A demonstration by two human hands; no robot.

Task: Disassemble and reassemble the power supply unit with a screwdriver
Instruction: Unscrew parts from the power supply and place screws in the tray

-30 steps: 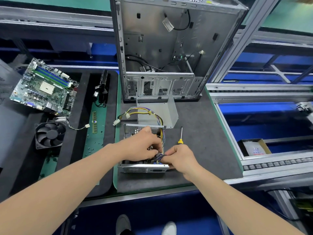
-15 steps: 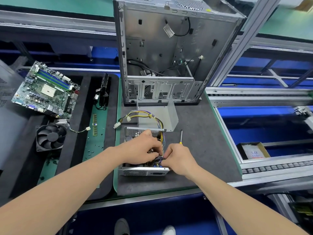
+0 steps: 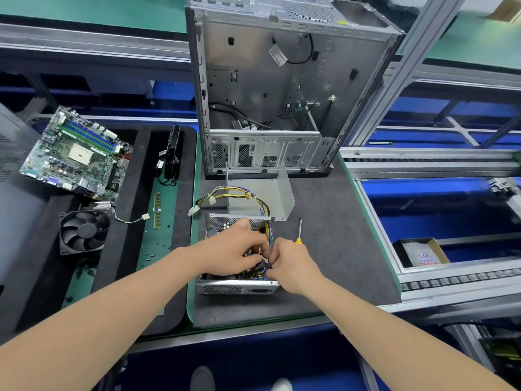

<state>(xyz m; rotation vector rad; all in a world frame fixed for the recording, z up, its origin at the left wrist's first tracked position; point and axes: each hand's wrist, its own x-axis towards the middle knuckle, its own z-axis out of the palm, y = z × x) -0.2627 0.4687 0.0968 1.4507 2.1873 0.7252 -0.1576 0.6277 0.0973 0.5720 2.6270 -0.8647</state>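
The opened power supply unit (image 3: 238,287) lies on the dark mat, its silver mesh walls around exposed parts. Its bent metal cover (image 3: 262,198) stands just behind it, with the yellow and purple cable bundle (image 3: 239,193) looped across. My left hand (image 3: 234,249) reaches into the unit from the left, fingers curled on the wires inside. My right hand (image 3: 290,263) comes in from the right and pinches the dark wire bundle (image 3: 262,268) at the unit's near right corner. The yellow-handled screwdriver (image 3: 299,231) lies on the mat just behind my right hand.
An empty computer case (image 3: 282,94) stands upright behind the unit. To the left lie a motherboard (image 3: 76,156), a black fan (image 3: 84,231), a memory stick (image 3: 157,210) and several small screws. A cardboard box (image 3: 420,252) sits lower right, past the conveyor rail (image 3: 423,162).
Both hands stay in the unit; the right hand has shifted slightly forward, covering more of the screwdriver handle. The view has dipped a little.
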